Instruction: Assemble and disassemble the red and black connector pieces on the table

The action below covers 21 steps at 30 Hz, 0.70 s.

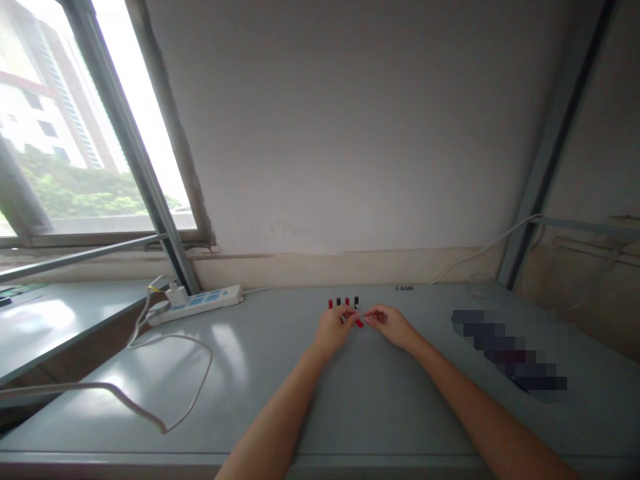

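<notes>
My left hand [334, 328] and my right hand [390, 325] meet almost fingertip to fingertip over the middle of the desk, both with fingers pinched together. Whatever they hold between them is too small to make out. A small red piece [359, 323] shows just below the left fingertips; whether it is held or lies on the desk I cannot tell. Close behind the hands is a row of short cylinders: a red one [331, 304], a black one [339, 301], another red one [347, 301] and another black one [357, 301]. The left hand partly hides their lower ends.
A white power strip [205, 303] with a plug sits at the back left, its cable [165, 427] looping over the grey desk [370, 413]. Small dark bits [404, 288] and a clear container [480, 287] are at the back right. A pixelated dark object [510, 357] lies at right.
</notes>
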Available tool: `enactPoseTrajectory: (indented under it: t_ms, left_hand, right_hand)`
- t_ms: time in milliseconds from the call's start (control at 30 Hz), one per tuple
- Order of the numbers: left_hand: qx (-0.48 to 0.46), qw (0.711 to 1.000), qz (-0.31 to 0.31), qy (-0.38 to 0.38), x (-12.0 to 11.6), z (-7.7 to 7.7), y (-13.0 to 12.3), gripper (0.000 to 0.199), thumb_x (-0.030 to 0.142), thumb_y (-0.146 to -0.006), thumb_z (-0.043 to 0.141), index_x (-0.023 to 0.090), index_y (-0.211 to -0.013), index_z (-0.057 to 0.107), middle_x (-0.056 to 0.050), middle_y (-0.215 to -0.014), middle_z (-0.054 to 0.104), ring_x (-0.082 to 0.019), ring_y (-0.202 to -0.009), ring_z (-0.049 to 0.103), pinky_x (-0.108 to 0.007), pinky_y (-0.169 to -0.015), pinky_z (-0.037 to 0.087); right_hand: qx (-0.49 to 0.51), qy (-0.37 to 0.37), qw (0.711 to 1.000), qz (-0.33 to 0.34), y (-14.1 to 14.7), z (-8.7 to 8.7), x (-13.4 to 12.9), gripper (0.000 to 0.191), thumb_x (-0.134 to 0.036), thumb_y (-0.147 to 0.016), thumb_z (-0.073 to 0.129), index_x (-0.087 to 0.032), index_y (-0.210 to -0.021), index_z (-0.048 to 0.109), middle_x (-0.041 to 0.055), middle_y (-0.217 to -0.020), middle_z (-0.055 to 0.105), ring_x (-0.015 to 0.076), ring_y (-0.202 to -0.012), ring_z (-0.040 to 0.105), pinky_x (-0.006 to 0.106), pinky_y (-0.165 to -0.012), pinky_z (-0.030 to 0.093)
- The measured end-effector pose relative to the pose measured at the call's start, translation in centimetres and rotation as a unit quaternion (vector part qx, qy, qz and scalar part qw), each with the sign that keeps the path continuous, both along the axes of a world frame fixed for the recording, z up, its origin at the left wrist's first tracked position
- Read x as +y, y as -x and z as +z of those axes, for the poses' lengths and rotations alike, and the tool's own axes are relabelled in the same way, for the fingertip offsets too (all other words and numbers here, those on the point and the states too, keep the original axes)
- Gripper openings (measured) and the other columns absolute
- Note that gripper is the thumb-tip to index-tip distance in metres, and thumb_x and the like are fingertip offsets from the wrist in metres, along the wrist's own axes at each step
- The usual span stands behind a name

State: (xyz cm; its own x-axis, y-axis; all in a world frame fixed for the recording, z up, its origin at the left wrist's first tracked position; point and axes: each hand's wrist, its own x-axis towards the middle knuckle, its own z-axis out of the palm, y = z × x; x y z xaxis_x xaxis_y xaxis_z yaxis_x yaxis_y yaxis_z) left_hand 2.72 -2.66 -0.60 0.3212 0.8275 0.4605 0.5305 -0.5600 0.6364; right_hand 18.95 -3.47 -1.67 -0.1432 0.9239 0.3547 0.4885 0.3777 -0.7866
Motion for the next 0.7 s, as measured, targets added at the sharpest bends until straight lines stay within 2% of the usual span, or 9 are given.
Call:
enactPoseTrajectory:
  t_ms: [200,400,533,600,700]
  left_hand:
    - [0.014,0.999,-0.035,0.018,0.0,-0.5,-0.4,0.019,0.028,-0.075,0.051,0.016,-0.078,0.065,-0.002,-0.072,0.066,-0.01,-0.056,0.052,-0.02,-0.055,0.038]
    - [0.023,0.999,-0.033,0.02,-0.2,-0.6,-0.7,0.018,0.028,-0.074,0.053,0.015,-0.077,0.065,-0.002,-0.068,0.065,-0.01,-0.055,0.051,-0.02,-0.054,0.037]
    - [0.029,0.999,-0.022,0.013,-0.4,-0.7,-0.8,0.025,0.033,-0.075,0.05,0.015,-0.086,0.063,-0.002,-0.067,0.064,-0.01,-0.053,0.05,-0.021,-0.053,0.037]
    - [0.032,0.999,-0.017,-0.001,-0.5,-0.7,-0.8,0.027,0.034,-0.077,0.047,0.015,-0.09,0.061,-0.003,-0.071,0.064,-0.011,-0.054,0.051,-0.021,-0.054,0.037]
    - [0.06,0.998,-0.01,-0.029,-0.7,-0.7,-0.8,0.024,0.03,-0.079,0.043,0.016,-0.085,0.062,-0.004,-0.076,0.065,-0.012,-0.059,0.052,-0.022,-0.057,0.038]
  right_hand:
    - [0.052,0.048,0.994,0.081,0.6,0.0,-0.5,0.014,-0.03,-0.066,0.059,-0.016,-0.067,0.059,0.0008,-0.065,0.061,0.0124,-0.062,0.052,0.026,-0.062,0.04]
    - [0.061,0.079,0.99,0.104,0.9,-0.3,-0.7,0.015,-0.028,-0.062,0.061,-0.016,-0.059,0.054,-0.003,-0.056,0.055,0.0102,-0.056,0.049,0.024,-0.056,0.038]
    - [0.036,0.059,0.994,0.081,0.7,-0.5,-0.5,0.014,-0.027,-0.063,0.06,-0.016,-0.057,0.053,-0.003,-0.054,0.054,0.0096,-0.053,0.049,0.023,-0.053,0.038]
    - [0.008,0.04,0.998,0.052,0.3,-0.6,-0.2,0.011,-0.025,-0.064,0.058,-0.015,-0.06,0.056,-0.002,-0.054,0.055,0.0097,-0.052,0.049,0.022,-0.052,0.038]
    - [-0.027,0.014,0.999,-0.012,-0.5,-0.8,0.7,0.009,-0.023,-0.064,0.058,-0.015,-0.062,0.058,-0.0002,-0.054,0.057,0.0107,-0.052,0.05,0.023,-0.051,0.038]
